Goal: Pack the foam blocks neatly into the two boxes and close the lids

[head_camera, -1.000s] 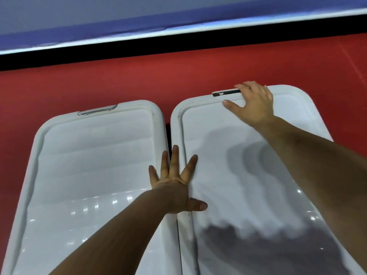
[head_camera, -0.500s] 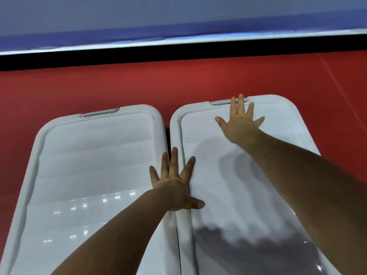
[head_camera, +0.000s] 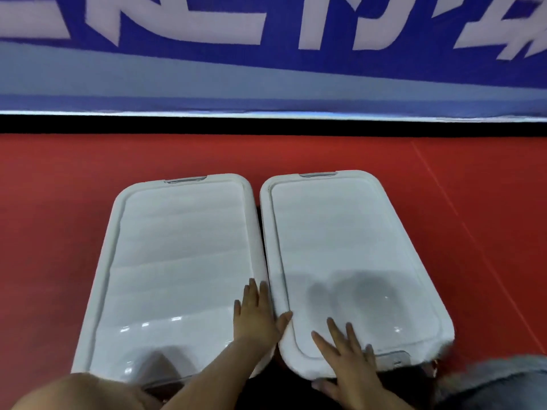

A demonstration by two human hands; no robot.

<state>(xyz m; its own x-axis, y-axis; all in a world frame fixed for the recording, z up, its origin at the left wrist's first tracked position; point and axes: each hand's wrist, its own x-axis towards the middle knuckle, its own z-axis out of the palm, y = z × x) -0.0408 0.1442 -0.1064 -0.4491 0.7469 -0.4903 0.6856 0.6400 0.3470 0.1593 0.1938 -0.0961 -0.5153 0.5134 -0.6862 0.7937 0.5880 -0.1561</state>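
Observation:
Two white plastic boxes stand side by side on the red floor, both with their lids down. The left box lid [head_camera: 177, 255] and the right box lid [head_camera: 349, 247] each show a grey latch at the far end. My left hand [head_camera: 256, 316] lies flat across the near right edge of the left lid, thumb touching the right box's rim. My right hand [head_camera: 344, 355] rests flat, fingers spread, on the near end of the right lid. Neither hand holds anything. No foam blocks are visible; the lids hide the boxes' insides.
The red floor [head_camera: 74, 187] surrounds the boxes. A black strip and a blue banner with white lettering [head_camera: 266, 54] run along the far side. A grey clothed knee [head_camera: 497, 377] shows at the bottom right, and bare skin at the bottom left.
My right hand has drawn back from the far latch of the right lid to its near end. The view has pulled back and tilted up. The left hand stays at the seam between the lids.

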